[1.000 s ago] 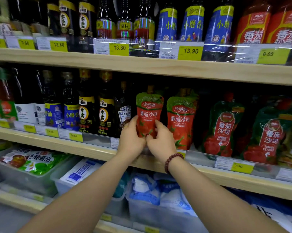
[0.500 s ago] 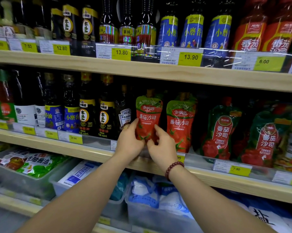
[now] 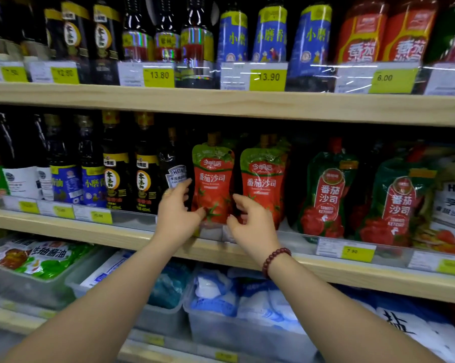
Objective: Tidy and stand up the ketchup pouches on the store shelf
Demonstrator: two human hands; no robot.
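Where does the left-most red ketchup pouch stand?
Head view, middle shelf: the pouch stands between the Heinz bottle, left, and a matching pouch, right.

13.80 price tag [image 3: 158,76], 13.90 tag [image 3: 268,77], 6.00 tag [image 3: 385,78], 7.90 tag [image 3: 353,251], TOMATO KETCHUP on green pouch [image 3: 325,203]

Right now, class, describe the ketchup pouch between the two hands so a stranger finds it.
On the middle wooden shelf, dark sauce bottles give way to pouches. The red ketchup pouch stands first after them, between the left hand and right hand. Its one twin stands to its right; the other pouches are dark green.
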